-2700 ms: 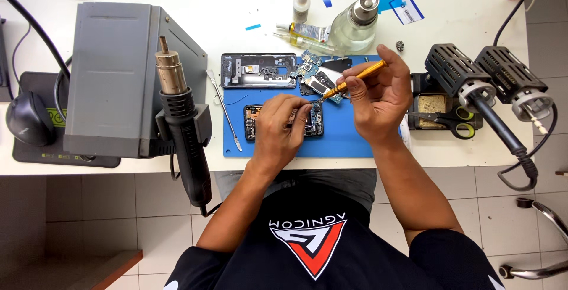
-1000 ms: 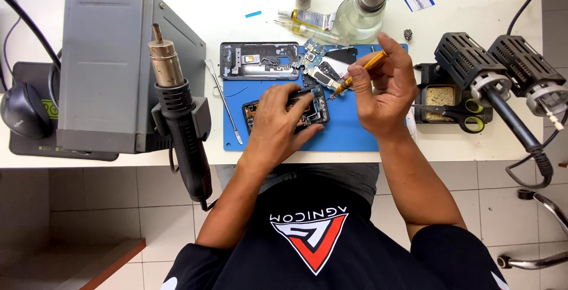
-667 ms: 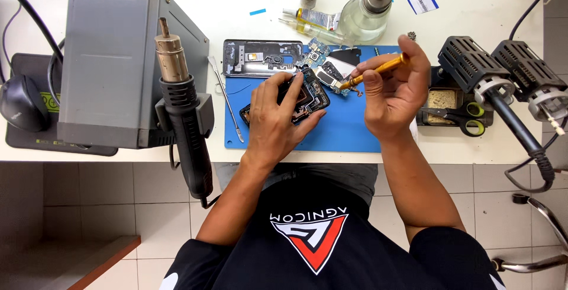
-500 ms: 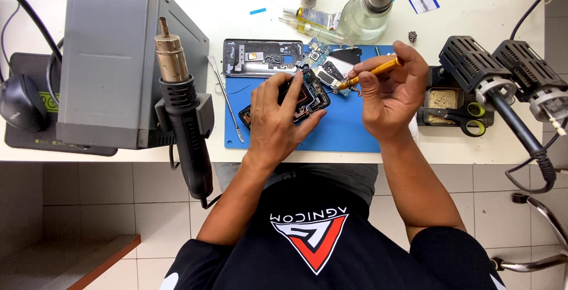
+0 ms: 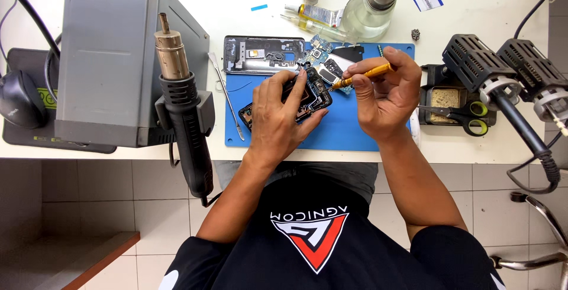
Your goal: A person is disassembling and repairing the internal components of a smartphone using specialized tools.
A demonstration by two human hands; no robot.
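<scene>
My left hand (image 5: 283,114) lies over a black opened phone frame (image 5: 312,98) on the blue work mat (image 5: 349,130) and grips it, tilting its far end up. My right hand (image 5: 384,93) pinches a slim orange screwdriver (image 5: 362,77), whose tip points left toward the upper corner of the phone frame. A second phone shell with its insides exposed (image 5: 260,55) lies at the mat's far edge, with small circuit boards and parts (image 5: 324,59) beside it.
A grey hot-air station (image 5: 112,59) with its black heat gun (image 5: 183,118) stands left. Thin metal pry tool (image 5: 228,97) lies on the mat's left edge. Bottles (image 5: 367,6) stand behind. Scissors (image 5: 461,115), a sponge tray (image 5: 444,97) and two black tool holders (image 5: 503,71) are right.
My left hand has lifted and turned the phone frame from flat on the mat to tilted. My right hand brought the screwdriver tip closer to the frame's corner.
</scene>
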